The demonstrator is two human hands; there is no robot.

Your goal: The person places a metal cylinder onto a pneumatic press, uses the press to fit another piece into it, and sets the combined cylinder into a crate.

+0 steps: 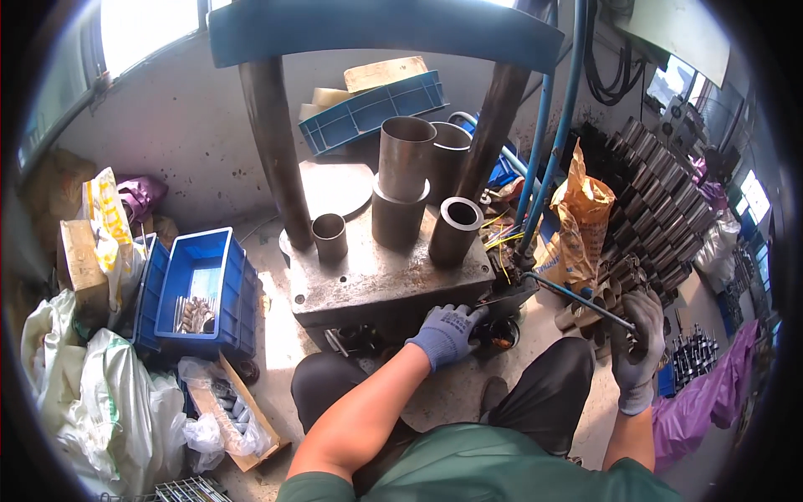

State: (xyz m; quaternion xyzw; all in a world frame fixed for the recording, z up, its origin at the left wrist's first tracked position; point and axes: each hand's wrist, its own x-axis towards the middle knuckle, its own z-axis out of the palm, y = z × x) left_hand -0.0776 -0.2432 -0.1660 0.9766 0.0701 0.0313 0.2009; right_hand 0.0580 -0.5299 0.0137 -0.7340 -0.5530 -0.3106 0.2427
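Note:
My left hand (pixel 446 335), in a blue-grey glove, is closed at the front edge of the press base (pixel 381 289). Its fingertips are turned away, so what they hold, if anything, is hidden. Beside it is a dark round can (pixel 503 334). On the right, my gloved right hand (pixel 638 351) is closed around the end of a blue lever (pixel 577 303) that slopes down from the press. On the base plate stand a short steel tube (pixel 329 238), a thick-walled tube (pixel 456 231), and a wide tube (pixel 407 157) stacked on a dark cylinder (pixel 396 219).
Two dark press columns (pixel 278 151) carry a blue crossbeam (pixel 385 33). Blue crates (pixel 242 293), an open carton (pixel 251 452) and white sacks (pixel 109 402) lie to the left. Stacked steel tubes (pixel 648 201) and a torn paper sack (pixel 583 217) fill the right side.

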